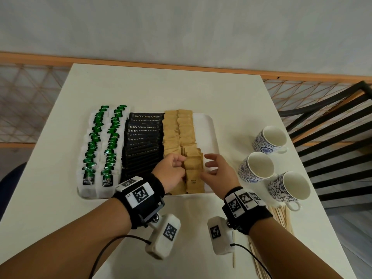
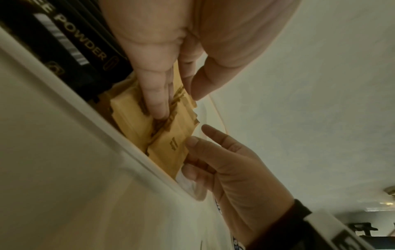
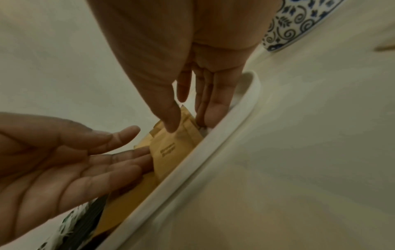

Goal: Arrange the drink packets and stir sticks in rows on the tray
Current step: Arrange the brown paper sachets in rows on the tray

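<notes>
A white tray (image 1: 213, 133) on the table holds two rows of green tea packets (image 1: 100, 141), a row of black coffee packets (image 1: 144, 141) and two rows of brown sugar packets (image 1: 194, 182). Both hands work at the near end of the right sugar row. My left hand (image 1: 181, 166) lays straight fingers against the left edge of these packets (image 2: 169, 148). My right hand (image 1: 209, 168) touches their right edge, thumb on top of a packet (image 3: 171, 152) and fingers straight beside the tray rim (image 3: 213, 152). Neither hand grips anything. Wooden stir sticks (image 1: 281, 218) lie on the table under my right wrist.
Three blue-patterned cups (image 1: 269, 139) (image 1: 259, 168) (image 1: 291, 188) stand right of the tray. One loose stick (image 1: 234, 256) lies near the table's front edge. The tray's right strip is bare. A black chair (image 1: 332, 127) stands at the right.
</notes>
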A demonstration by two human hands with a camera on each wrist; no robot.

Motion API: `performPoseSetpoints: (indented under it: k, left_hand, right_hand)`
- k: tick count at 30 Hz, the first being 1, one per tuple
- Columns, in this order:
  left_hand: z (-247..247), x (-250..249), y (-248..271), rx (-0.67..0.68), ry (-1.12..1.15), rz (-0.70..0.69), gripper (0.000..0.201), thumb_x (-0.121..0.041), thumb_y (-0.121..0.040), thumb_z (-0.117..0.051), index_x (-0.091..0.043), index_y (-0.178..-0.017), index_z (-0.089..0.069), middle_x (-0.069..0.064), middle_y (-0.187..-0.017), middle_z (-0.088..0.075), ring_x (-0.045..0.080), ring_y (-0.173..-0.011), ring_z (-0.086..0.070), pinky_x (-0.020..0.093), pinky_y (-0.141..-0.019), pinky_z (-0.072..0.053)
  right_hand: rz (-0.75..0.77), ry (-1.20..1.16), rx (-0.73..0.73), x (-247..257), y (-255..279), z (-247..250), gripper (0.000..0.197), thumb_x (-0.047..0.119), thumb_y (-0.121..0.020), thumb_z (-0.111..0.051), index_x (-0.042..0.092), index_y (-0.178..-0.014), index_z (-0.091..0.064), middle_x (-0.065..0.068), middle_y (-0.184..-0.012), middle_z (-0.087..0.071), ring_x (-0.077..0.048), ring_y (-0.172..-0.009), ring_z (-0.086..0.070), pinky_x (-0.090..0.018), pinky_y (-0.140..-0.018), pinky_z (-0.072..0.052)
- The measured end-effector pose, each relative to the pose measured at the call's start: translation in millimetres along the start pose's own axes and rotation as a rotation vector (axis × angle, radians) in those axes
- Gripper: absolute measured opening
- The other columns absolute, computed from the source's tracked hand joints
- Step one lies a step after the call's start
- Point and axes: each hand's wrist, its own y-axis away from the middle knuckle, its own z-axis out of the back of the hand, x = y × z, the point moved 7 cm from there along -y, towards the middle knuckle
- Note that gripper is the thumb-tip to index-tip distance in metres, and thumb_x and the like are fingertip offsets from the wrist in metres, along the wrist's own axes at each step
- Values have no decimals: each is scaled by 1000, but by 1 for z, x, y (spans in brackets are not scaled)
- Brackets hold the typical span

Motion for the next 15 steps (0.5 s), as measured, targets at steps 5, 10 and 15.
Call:
performPoseSetpoints:
  k: [5,10,15]
  left_hand:
    - [-4,2,0,7,-8,12,35,1,-86,-55,-28,-104,-52,1,-122,-52,18,-111,-55,41,-93,-52]
    - [-6,-1,2,9,-23,-25,40,2,-84,-55,-35,-100,-51,-1,-122,-52,15,-114,-52,42,-98,-48]
    - [-4,4,1,14,-40,-13,38,0,-84,-57,-35,-98,-52,-4,-112,-53,17,-113,-54,42,-99,-48]
  right_hand:
    - [27,98,116,9,3,-15,82,20,-66,-80,28,-135,-36,8,-98,-56,-8,-76,-60,-19,-61,-48]
    - [102,155,55,13,3,-19,96,29,-65,-78,32,-144,-22,8,-112,-50,-12,-92,-60,-35,-80,-55]
    - [108,156,79,10,1,-18,104,31,-61,-78,35,-145,-17,8,-126,-42,-11,-93,-54,-31,-83,-52]
